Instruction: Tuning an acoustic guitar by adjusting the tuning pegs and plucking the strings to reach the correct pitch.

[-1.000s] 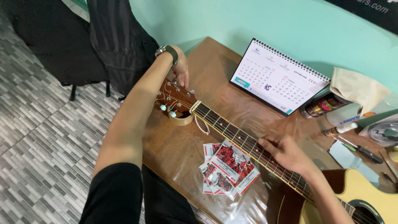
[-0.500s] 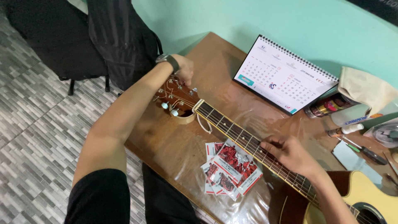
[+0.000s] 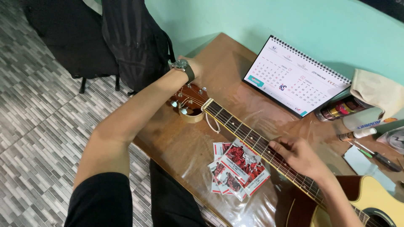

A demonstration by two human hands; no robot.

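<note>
left hand (image 3: pixel 191 69) fingers hidden behind glossy wood headstock (image 3: pixel 189 102); right hand (image 3: pixel 301 155) fingers curled, pressing strings on fretboard (image 3: pixel 244 132).

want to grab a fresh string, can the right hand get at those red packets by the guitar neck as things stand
Probably yes: the right hand rests on the guitar neck, and the red packets lie uncovered on the table just beside it.

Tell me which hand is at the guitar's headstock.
The left hand, the one with the wristwatch, is at the headstock. The right hand rests farther down, fingers on the fretboard beside the red packets.
</note>
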